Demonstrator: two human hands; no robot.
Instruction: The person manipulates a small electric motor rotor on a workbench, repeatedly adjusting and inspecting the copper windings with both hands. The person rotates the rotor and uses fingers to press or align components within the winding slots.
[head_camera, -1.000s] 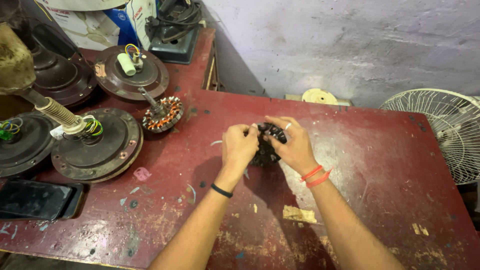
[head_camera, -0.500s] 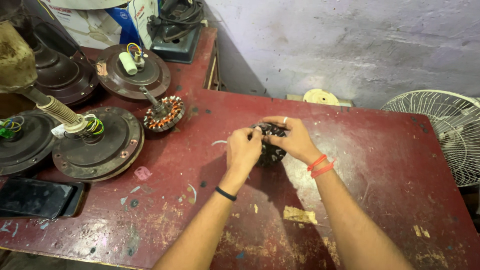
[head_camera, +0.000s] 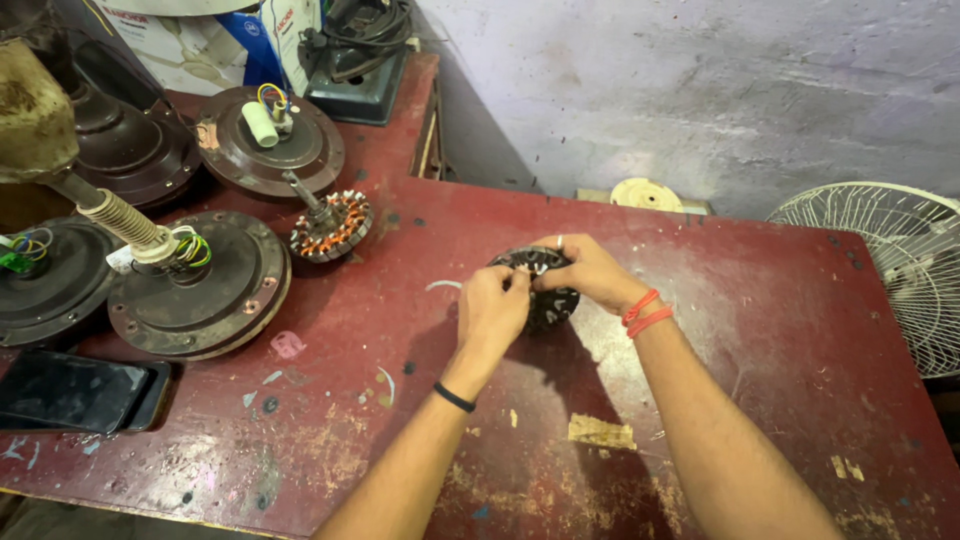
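Both my hands hold a dark round slotted stator core (head_camera: 545, 300) just above the worn red table (head_camera: 760, 330). My left hand (head_camera: 493, 312), with a black band at the wrist, grips its left side. My right hand (head_camera: 585, 270), with red bands at the wrist and a ring on one finger, covers its top and right side. Most of the core is hidden under my fingers. A thin pale strip (head_camera: 443, 286) lies on the table just left of my left hand.
A copper-wound stator on a shaft (head_camera: 330, 224) lies left of my hands. Several brown fan motor housings (head_camera: 200, 290) with coloured wires crowd the left side. A black phone (head_camera: 75, 392) lies near the front left edge. A white fan guard (head_camera: 890, 260) stands at the right.
My hands and the core have stayed in almost the same place; the fingers shifted slightly around the core.
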